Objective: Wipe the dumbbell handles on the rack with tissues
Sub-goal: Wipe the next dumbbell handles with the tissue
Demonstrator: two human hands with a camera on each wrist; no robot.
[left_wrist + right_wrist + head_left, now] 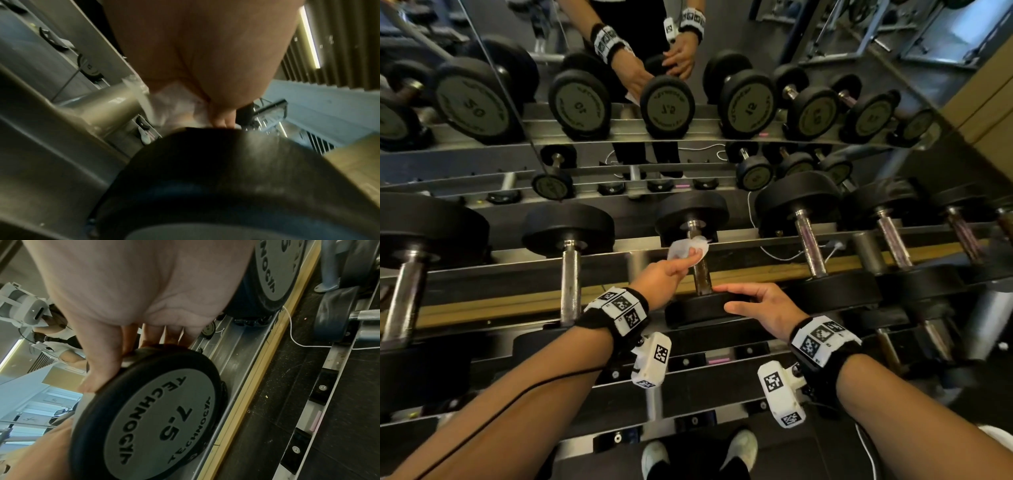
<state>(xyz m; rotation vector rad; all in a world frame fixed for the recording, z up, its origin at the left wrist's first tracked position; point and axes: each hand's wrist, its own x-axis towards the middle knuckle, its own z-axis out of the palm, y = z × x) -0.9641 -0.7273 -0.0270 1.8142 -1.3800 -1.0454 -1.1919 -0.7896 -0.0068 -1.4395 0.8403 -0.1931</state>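
Note:
A black 7.5 dumbbell lies across the rack rails in the middle of the head view, its metal handle (701,275) running away from me. My left hand (671,270) pinches a crumpled white tissue (686,247) against the far part of that handle. The tissue (174,105) shows below my palm in the left wrist view, blurred. My right hand (753,301) rests with straight fingers on the rim of the near weight head (698,310). In the right wrist view the thumb and fingertips (98,379) lie on the rim of that head (156,418).
More dumbbells sit on the same tier, one to the left (570,274) and one to the right (810,246). A mirror behind the rack reflects another row (666,102) and my hands. A white cable (784,255) runs along the rail. My shoes (654,457) are below.

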